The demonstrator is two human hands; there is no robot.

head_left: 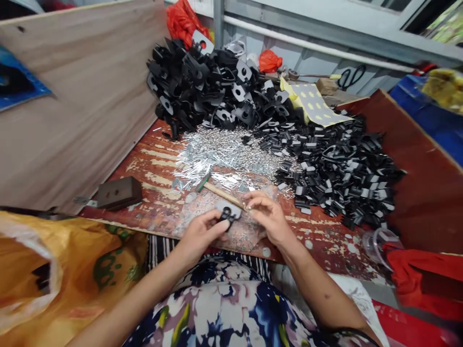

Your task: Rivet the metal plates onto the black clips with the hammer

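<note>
My left hand (205, 230) pinches a black plastic clip (227, 214) with a flat grey plate, just above the front part of the worktable (159, 168). Close by on the right, my right hand (266, 217) has its thumb and fingertips pressed together; whatever they hold is too small to make out. A small hammer (222, 193) with a wooden handle and a green head lies between the hands and the metal pins (224, 154). Its handle end comes near my right fingertips, and I cannot tell if they touch.
Black parts with grey plates (217, 86) are heaped at the back, and smaller black clips (336, 168) on the right. A brown block (119, 193) sits at left. Wooden boards (79, 96) wall the sides. Scissors (351, 77) and a yellow-backed sticker sheet (318, 103) lie behind.
</note>
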